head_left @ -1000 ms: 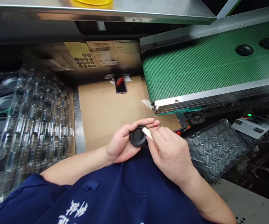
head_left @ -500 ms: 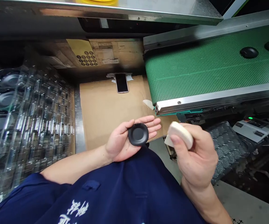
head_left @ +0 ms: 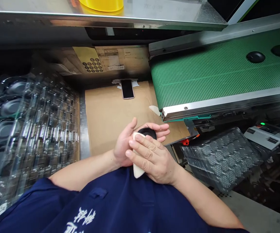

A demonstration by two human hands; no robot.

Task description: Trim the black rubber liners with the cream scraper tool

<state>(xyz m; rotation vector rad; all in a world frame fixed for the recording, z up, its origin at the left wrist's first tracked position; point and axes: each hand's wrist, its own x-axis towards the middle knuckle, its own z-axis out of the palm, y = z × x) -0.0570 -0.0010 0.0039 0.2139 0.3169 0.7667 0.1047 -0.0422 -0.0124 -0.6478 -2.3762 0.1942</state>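
Observation:
My left hand (head_left: 126,142) lies palm up and cradles a round black disc (head_left: 147,131) against its fingers. My right hand (head_left: 152,158) is right over the disc and pinches a white wedge-shaped sponge (head_left: 136,170), which presses on the disc's face. The sponge's upper tip shows beside my left thumb, and its lower tip points down toward my navy shirt (head_left: 130,200). Most of the disc is hidden behind my right fingers.
A green mesh conveyor belt (head_left: 215,72) carries two black discs at the upper right. Stacked transparent trays (head_left: 33,123) holding black discs stand at the left. Brown cardboard (head_left: 106,123) with a phone (head_left: 127,89) lies ahead. A transparent tray stack (head_left: 222,158) sits at the right.
My right hand has swung back from the right and brought the sponge onto the disc, now covering most of it. My left hand stays in almost the same place.

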